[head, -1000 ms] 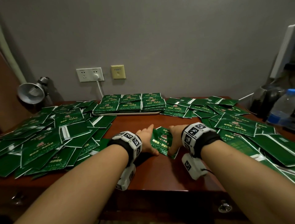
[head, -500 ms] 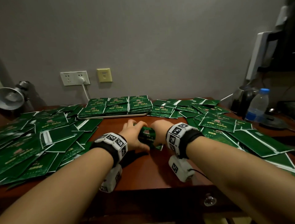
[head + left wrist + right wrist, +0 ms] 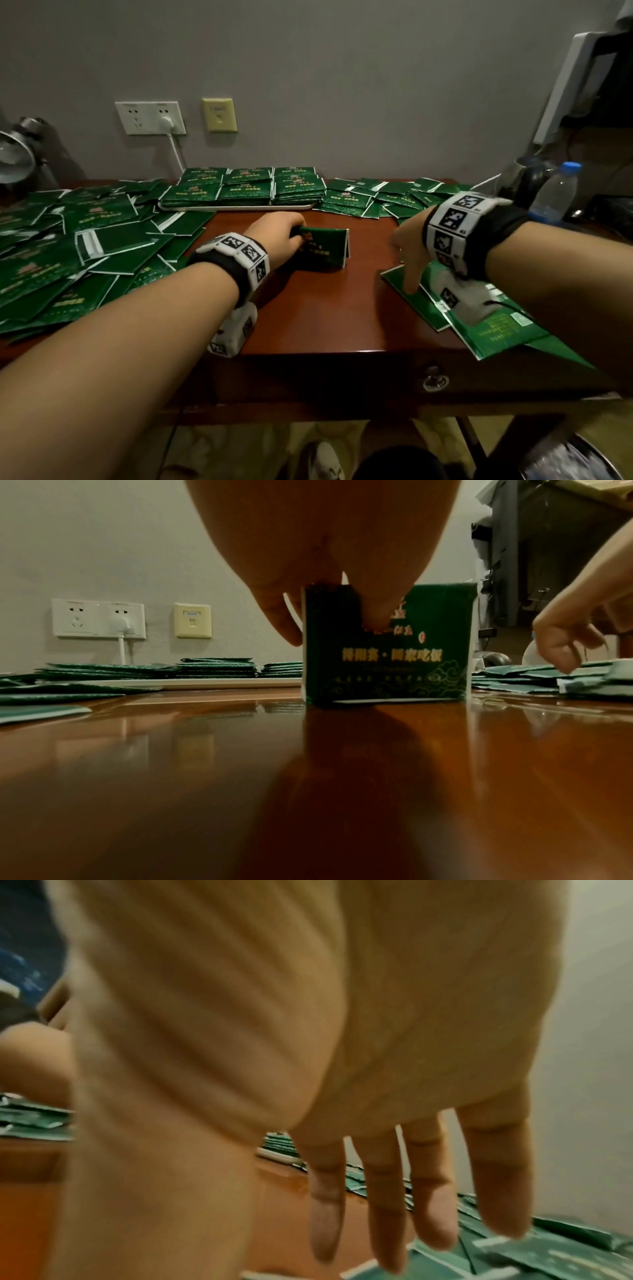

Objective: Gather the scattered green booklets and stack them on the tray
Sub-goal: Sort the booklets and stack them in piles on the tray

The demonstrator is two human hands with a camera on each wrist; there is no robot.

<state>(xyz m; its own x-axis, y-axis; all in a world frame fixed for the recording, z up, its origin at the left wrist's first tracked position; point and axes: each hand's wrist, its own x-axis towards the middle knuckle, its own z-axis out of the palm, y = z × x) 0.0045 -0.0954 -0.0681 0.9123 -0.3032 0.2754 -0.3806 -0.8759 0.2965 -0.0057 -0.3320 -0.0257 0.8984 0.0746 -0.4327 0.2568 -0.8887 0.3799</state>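
Observation:
My left hand [image 3: 294,236] grips a small bundle of green booklets [image 3: 323,250] that stands on edge on the brown table [image 3: 325,308]. In the left wrist view the thumb and fingers [image 3: 373,612] pinch the bundle [image 3: 394,656] at its top left corner. My right hand [image 3: 406,270] is off to the right, fingers straight and spread [image 3: 428,1204], one fingertip touching a flat booklet [image 3: 421,301]. The tray [image 3: 236,207] at the back carries neat booklet stacks [image 3: 239,188]. Loose booklets lie in piles at left [image 3: 68,246] and back right [image 3: 394,198].
A water bottle [image 3: 556,192] and a dark kettle [image 3: 527,178] stand at the right edge. A desk lamp [image 3: 17,154] sits far left. Wall sockets [image 3: 150,118] with a plugged cable are behind the tray. A drawer knob [image 3: 435,378] is below the table's front edge.
My right hand has let go of the bundle and moved right onto the flat booklets. The left hand alone now holds the bundle, stood on edge on the table.

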